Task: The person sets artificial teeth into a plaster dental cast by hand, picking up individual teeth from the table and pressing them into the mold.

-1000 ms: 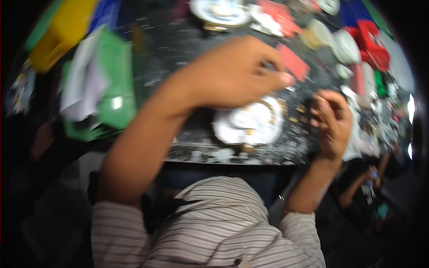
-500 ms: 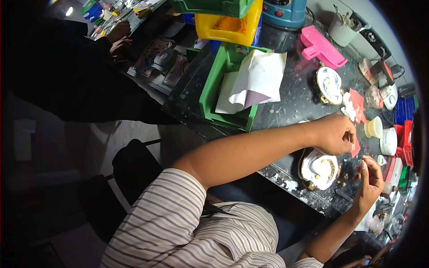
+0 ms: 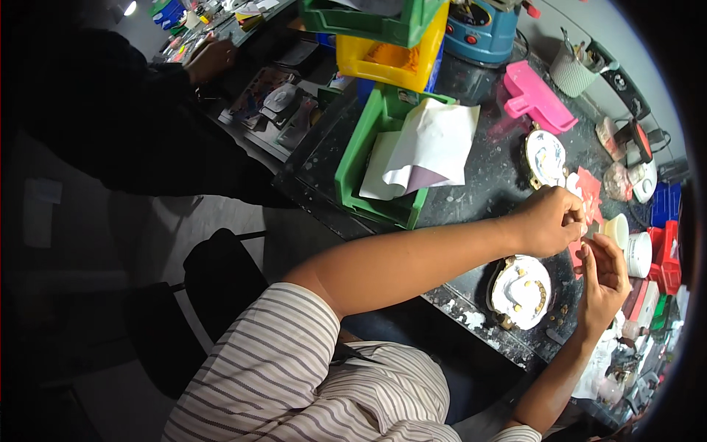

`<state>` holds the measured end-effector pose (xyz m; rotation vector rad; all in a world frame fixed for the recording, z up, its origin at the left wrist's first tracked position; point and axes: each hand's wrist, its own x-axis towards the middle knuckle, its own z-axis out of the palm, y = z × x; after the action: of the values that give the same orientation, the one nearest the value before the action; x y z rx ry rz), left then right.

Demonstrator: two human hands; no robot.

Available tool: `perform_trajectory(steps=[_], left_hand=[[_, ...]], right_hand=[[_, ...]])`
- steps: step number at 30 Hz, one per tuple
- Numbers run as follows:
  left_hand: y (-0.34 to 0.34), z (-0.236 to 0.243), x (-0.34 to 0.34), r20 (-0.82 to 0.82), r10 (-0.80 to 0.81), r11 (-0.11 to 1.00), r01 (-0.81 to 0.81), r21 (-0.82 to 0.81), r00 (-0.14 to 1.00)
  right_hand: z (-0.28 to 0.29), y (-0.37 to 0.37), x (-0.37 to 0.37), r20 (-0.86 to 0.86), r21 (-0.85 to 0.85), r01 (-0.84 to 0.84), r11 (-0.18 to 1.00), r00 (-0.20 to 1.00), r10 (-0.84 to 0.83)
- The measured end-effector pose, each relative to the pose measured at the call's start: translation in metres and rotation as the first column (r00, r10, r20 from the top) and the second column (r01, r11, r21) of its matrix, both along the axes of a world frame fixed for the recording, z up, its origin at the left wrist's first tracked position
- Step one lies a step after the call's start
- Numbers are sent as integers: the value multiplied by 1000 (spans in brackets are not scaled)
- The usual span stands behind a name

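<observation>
My left hand (image 3: 551, 221) reaches across the bench with its fingers pinched. My right hand (image 3: 605, 274) is raised just beside it, thumb and fingers drawn together close to the left fingertips. What either pinch holds, if anything, is too small to make out. A red strip (image 3: 576, 259) shows below the left fingers; I cannot tell whether it is held or lies on the bench. Below my left wrist sits a round metal-rimmed dental flask half (image 3: 508, 295) filled with white plaster, with a curved row of brownish teeth. Another flask half (image 3: 546, 159) lies beyond the hands.
A green bin (image 3: 353, 158) with papers stands left of my arm, beside stacked yellow and green bins (image 3: 346, 62). Farther back are a pink tray (image 3: 541, 96), a brush cup (image 3: 573, 72) and red sheets (image 3: 589, 188). White tubs (image 3: 638, 254) stand at right. Another person's hand (image 3: 212, 60) shows upper left.
My right hand has risen and moved in toward the left fingertips. The left hand stays pinched in nearly the same place. The view has shifted slightly, and the other person's hands have moved.
</observation>
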<state>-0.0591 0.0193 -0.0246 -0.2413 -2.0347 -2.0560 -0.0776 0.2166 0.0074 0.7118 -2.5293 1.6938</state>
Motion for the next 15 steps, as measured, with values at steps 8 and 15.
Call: perform_trajectory(steps=[8, 15], left_hand=[[4, -2, 1, 17, -29, 999, 30, -31, 999], [4, -1, 2, 77, -135, 988, 128, 91, 988]], right_hand=[[-2, -8, 10, -75, -26, 45, 999, 996, -47], [-1, -12, 16, -211, 30, 102, 994, 973, -94]])
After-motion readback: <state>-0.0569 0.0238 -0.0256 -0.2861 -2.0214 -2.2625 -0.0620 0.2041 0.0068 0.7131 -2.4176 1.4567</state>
